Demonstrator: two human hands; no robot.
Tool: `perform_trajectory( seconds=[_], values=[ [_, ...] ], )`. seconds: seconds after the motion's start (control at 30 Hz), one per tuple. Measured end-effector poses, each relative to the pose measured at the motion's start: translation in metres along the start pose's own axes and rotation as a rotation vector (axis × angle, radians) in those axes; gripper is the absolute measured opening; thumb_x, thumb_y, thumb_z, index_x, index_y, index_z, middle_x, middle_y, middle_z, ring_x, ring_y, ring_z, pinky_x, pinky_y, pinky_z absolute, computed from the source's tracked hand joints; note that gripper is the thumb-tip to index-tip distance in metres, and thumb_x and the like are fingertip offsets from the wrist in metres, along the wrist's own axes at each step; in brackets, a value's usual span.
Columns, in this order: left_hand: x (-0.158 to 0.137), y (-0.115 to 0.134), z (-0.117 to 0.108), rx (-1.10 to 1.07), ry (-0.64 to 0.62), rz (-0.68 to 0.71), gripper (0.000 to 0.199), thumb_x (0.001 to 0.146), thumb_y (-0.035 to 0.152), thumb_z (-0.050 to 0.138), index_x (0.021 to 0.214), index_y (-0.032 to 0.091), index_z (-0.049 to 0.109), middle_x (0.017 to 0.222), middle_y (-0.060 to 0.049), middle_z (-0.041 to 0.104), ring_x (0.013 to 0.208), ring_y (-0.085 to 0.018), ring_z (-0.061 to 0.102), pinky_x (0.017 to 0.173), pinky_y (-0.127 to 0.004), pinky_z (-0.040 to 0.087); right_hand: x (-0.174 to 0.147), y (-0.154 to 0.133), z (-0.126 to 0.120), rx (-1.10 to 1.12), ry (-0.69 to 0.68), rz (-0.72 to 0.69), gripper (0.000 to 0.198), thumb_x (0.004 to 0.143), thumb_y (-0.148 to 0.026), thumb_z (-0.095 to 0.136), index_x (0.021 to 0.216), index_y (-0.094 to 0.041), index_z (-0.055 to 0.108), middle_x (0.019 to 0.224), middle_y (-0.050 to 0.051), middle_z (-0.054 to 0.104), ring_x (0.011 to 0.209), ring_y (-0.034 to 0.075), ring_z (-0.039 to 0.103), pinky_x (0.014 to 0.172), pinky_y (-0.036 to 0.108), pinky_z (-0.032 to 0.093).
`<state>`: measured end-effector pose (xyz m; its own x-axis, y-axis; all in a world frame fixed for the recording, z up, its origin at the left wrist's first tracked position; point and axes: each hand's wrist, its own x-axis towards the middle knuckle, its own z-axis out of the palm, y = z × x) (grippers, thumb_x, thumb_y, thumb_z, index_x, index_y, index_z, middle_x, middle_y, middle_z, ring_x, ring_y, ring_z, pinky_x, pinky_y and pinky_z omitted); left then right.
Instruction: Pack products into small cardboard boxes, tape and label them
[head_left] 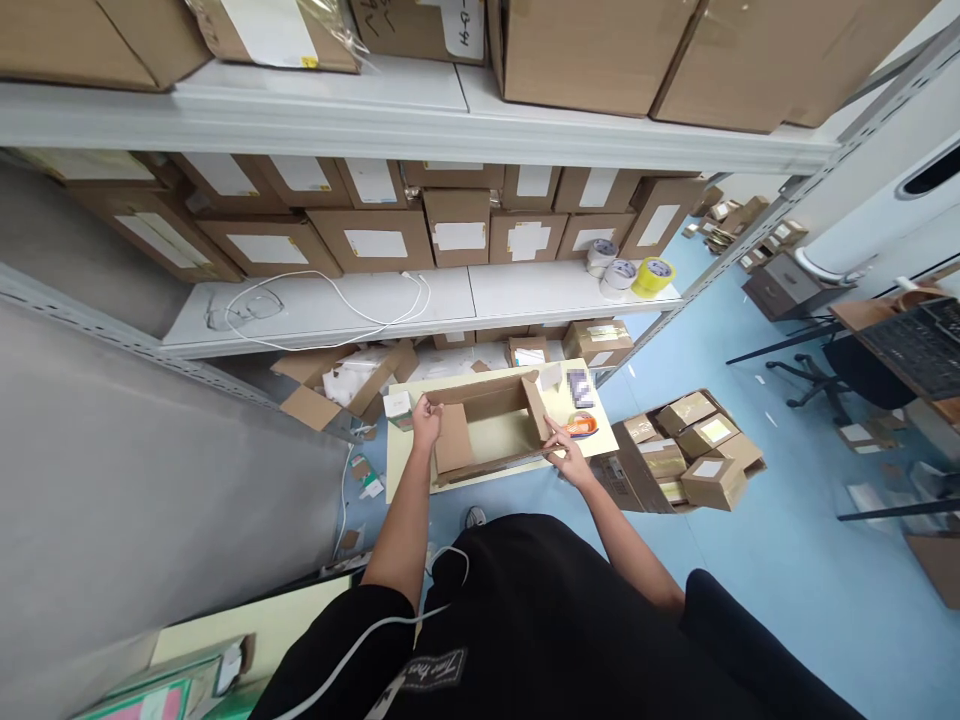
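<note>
An open cardboard box rests on the pale yellow table in front of me. Its middle shows the same pale yellow as the tabletop, and one brown flap lies inside at the left. My left hand is closed on the box's left wall near the far corner. At the right wall, my right hand grips the edge near the close corner, fingers partly spread along the cardboard. Just beyond that hand lies an orange-handled tool, perhaps a tape dispenser. A small white and green box stands beside my left hand.
Metal shelving holding several cartons rises ahead, with tape rolls and a white cable on one board. An open carton with white packing sits left. A large carton of small boxes stands on the floor right.
</note>
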<state>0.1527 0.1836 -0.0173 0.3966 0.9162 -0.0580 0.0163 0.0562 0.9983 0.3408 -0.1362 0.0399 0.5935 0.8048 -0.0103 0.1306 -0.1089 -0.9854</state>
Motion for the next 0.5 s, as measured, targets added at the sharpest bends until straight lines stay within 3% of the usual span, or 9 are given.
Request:
perform_trajectory(
  seconds=[0.2,0.37,0.5],
  values=[
    [0.009,0.004,0.002,-0.076,0.026,-0.067,0.026,0.07,0.034,0.066,0.091,0.02,0.066,0.096,-0.007,0.074,0.099,-0.026,0.07,0.094,-0.04,0.056,0.008,0.01,0.014,0.076,0.138,0.053,0.038,0.083,-0.049,0.079,0.109,-0.025,0.066,0.144,0.012,0.067,0.132,0.03,0.06,0.113,0.049,0.044],
    [0.0,0.016,-0.011,-0.255,-0.164,-0.079,0.047,0.067,0.032,0.067,0.111,0.017,0.073,0.117,-0.01,0.076,0.116,-0.03,0.069,0.103,-0.042,0.054,0.019,0.025,0.024,0.155,0.233,0.084,0.053,0.082,-0.054,0.077,0.122,-0.023,0.063,0.14,0.012,0.068,0.126,0.029,0.063,0.11,0.046,0.049],
    [-0.023,0.018,-0.014,-0.284,-0.154,-0.053,0.049,0.083,0.051,0.059,0.116,0.017,0.073,0.133,-0.015,0.072,0.131,-0.031,0.062,0.11,-0.045,0.05,0.018,0.039,0.032,0.135,0.335,0.1,0.059,0.083,-0.056,0.074,0.127,-0.022,0.058,0.132,0.012,0.069,0.124,0.028,0.063,0.109,0.045,0.05]
  ],
)
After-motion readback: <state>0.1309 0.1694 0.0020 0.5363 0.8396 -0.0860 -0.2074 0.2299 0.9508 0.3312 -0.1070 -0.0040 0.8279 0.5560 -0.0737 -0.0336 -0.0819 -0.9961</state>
